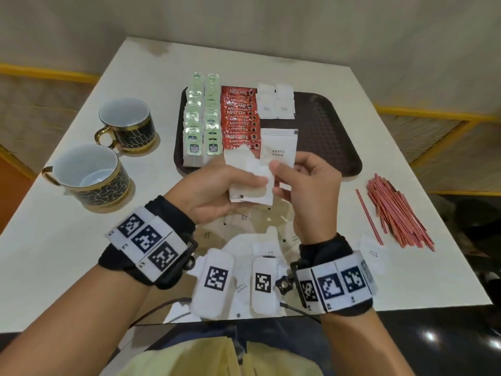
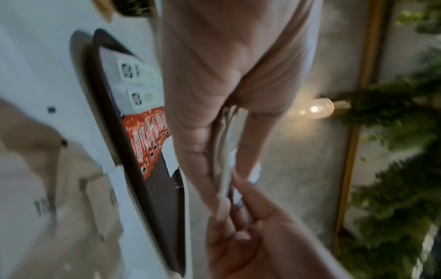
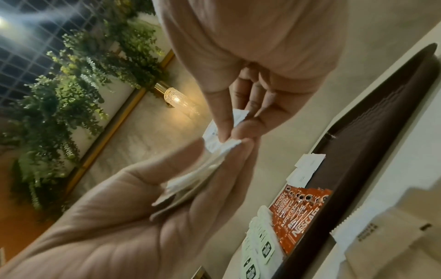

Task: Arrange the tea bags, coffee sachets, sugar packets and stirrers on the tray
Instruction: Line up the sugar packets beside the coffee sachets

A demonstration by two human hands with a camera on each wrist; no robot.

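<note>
While the left hand (image 1: 217, 185) grips a small stack of white sugar packets (image 1: 250, 183) between thumb and curled fingers above the tray's near edge, the right hand (image 1: 306, 185) pinches the top packet's corner between thumb and forefinger. The step in hand looks like dealing sugar packets one by one onto the tray (image 1: 333, 137).

Two columns of tea bags (image 1: 202, 123) already fill the tray's left edge, with the red coffee sachets (image 1: 240, 118) overlapped just beside them. Four sugar packets (image 1: 275, 100) lie at the far edge, and one more (image 1: 280, 145) lies near the middle, partly behind the hands. The tray's right half is bare.

More loose sugar packets (image 1: 244, 232) lie on the table's near edge under the wrists; how many is hard to tell, since the wrist cameras hide them. The red stirrers (image 1: 395, 213) lie in a heap near the table's right edge, off the tray.

Next, the pinched packet must be peeled off the stack without dragging its neighbours, then laid flat in line with those already set down. The stirrers probably come last, onto the bare right half.
</note>
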